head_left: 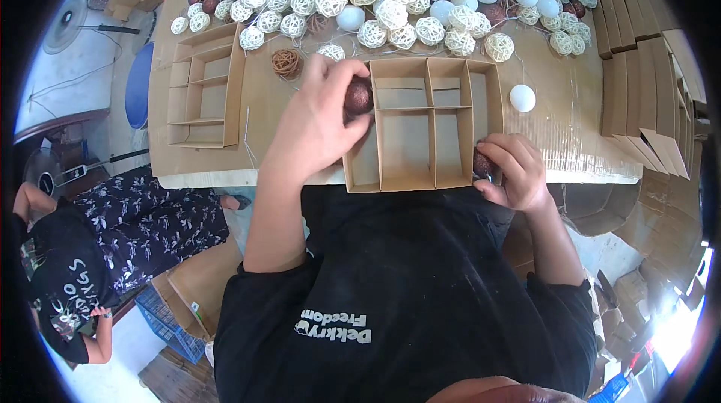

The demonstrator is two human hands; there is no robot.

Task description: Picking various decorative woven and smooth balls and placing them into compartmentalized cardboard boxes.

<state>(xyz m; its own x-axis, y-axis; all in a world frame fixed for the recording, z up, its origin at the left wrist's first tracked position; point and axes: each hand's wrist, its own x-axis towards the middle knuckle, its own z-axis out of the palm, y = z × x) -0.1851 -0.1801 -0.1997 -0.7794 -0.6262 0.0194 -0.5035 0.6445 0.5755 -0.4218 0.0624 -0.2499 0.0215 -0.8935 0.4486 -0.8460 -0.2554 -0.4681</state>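
A divided cardboard box (408, 69) lies near the table's front edge, its compartments facing up. My left hand (315, 121) is closed around a dark brown glittery ball (359, 95) at the box's far left corner. At the near right corner, my right hand (523, 176) pinches another dark brown glittery ball (482, 164), partly hidden by the fingers. A smooth white ball (523, 98) rests on the table to the right of the box. Behind my left hand sits a brown woven ball (286, 64).
A heap of white woven balls (391, 14), smooth pale balls and brown ones on thin wires covers the far table. A second divided box (206, 95) lies at left. Stacked cardboard boxes (638, 87) stand at right. Another person (67, 268) is at far left.
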